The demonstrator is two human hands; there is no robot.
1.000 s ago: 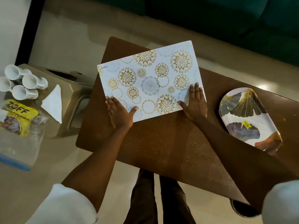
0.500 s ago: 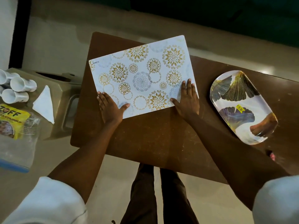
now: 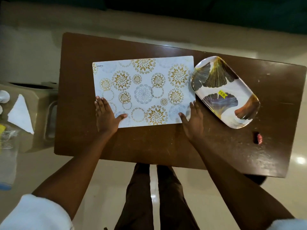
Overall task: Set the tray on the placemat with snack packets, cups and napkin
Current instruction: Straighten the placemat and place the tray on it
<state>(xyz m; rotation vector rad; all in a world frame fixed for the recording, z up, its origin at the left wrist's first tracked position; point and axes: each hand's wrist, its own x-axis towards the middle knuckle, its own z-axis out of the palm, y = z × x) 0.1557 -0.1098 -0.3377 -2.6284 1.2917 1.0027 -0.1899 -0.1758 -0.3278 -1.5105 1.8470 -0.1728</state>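
Note:
A white placemat with gold and grey flower rings lies flat on the brown table. My left hand presses flat on its near left corner, fingers spread. My right hand rests flat on its near right corner. An oval tray with a leaf print and a yellow sticker lies to the right, its left end touching the placemat's right edge. A folded white napkin lies on a beige stool at the left. One white cup shows at the left border. A snack packet is barely visible there.
The beige stool stands against the table's left side. A clear plastic bag lies at the left edge of the view. The table has a small notch near its right front. My legs stand below the table's near edge on a pale floor.
The placemat has turned from slanted to square with the table and slid right until it meets the tray. Both hands stayed flat on its near corners. The view shifted right.

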